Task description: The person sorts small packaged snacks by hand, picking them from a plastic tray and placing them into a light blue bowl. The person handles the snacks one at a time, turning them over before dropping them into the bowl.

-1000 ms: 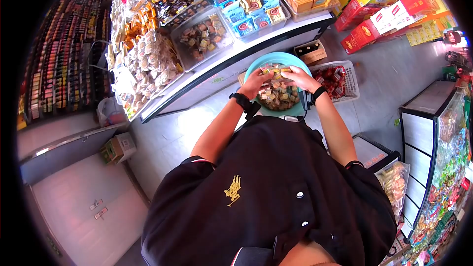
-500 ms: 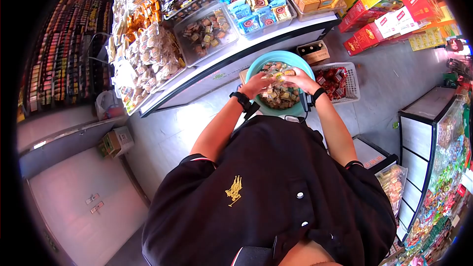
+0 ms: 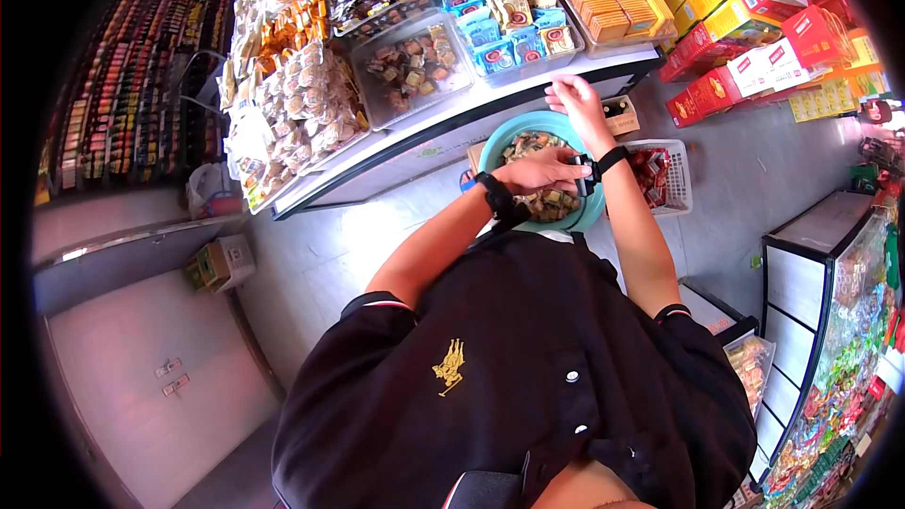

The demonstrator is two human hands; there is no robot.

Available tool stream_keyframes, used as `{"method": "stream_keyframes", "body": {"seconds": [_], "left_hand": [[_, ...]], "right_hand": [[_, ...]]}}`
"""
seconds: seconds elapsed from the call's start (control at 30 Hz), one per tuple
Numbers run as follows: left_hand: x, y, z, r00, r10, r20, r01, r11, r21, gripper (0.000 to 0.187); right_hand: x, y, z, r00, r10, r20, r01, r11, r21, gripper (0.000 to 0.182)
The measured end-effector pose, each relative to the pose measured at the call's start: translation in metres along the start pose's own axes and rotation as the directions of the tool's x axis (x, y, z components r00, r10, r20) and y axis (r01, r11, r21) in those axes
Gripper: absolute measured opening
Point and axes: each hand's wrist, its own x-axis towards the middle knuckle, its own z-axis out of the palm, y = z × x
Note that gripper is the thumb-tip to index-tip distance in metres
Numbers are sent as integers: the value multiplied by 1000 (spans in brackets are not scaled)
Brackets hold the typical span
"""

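My left hand (image 3: 542, 171) reaches across a teal basin (image 3: 596, 211), its fingertips closed on a small black device (image 3: 586, 174) at my right wrist. Raised beyond it, my right hand (image 3: 577, 102) is empty, its fingers loosely apart, near the display table's edge. Small wrapped pieces (image 3: 533, 143) fill the basin and lie partly hidden beneath my left hand. Black bands circle both wrists.
A display table (image 3: 415, 137) holds a clear tray (image 3: 415, 66) of wrapped pieces and other packets. Beside the basin are a white basket (image 3: 681, 179) of red packets and a small carton (image 3: 622, 115) of bottles. Red boxes (image 3: 702, 99) stand at right; shelving (image 3: 792, 316) is below them.
Both hands have let go of the wrapped pieces. My right hand has risen away from the basin, and my left has moved right onto the device at my right wrist. The view has shifted slightly.
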Motion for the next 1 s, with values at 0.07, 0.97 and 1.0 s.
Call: {"method": "stream_keyframes", "body": {"seconds": [0.07,0.97,1.0], "left_hand": [[2,3,3,998,62,16,-60,996,-66,59],[-35,100,-95,233,409,-882,-866,500,3,21],[-37,100,-101,203,411,-889,-874,484,24,21]], "right_hand": [[9,-16,1,996,-71,45,73,997,-30,24],[-44,-49,76,786,155,598,46,951,-307,55],[-48,-59,86,689,246,681,-63,957,-282,57]]}}
